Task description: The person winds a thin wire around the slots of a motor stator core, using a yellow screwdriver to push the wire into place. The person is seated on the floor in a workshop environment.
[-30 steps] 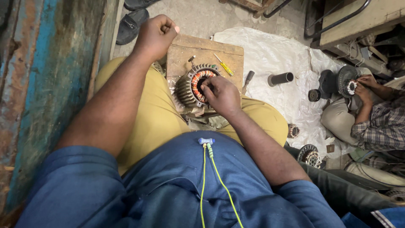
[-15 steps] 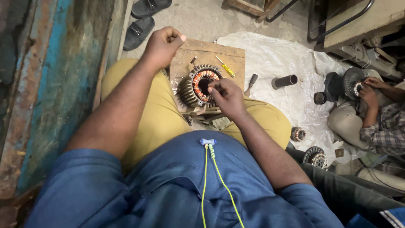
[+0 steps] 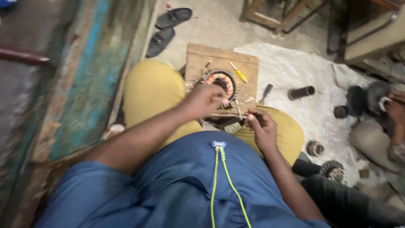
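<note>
A round motor stator [image 3: 221,80] with copper windings and a toothed metal rim rests on a wooden board [image 3: 211,55] in front of my knees. My left hand [image 3: 206,101] reaches across and grips the stator's near rim, fingers closed on it. My right hand [image 3: 261,126] sits just right of the board over my thigh, with its fingers curled. A thin metal rod [image 3: 238,110] lies between the two hands; whether my right hand holds it is unclear. A yellow screwdriver [image 3: 239,74] lies on the board's right side.
A dark-handled tool [image 3: 266,90] and a black cylinder [image 3: 301,92] lie on a white cloth [image 3: 295,67]. Two small wound parts [image 3: 314,147] sit by my right leg. Another person's hand [image 3: 394,107] works at the far right. Sandals [image 3: 173,17] and a worn blue wall [image 3: 93,76] are to the left.
My left hand came down from the board's far left corner onto the stator's near rim. My right hand left the stator and drew back to my right thigh.
</note>
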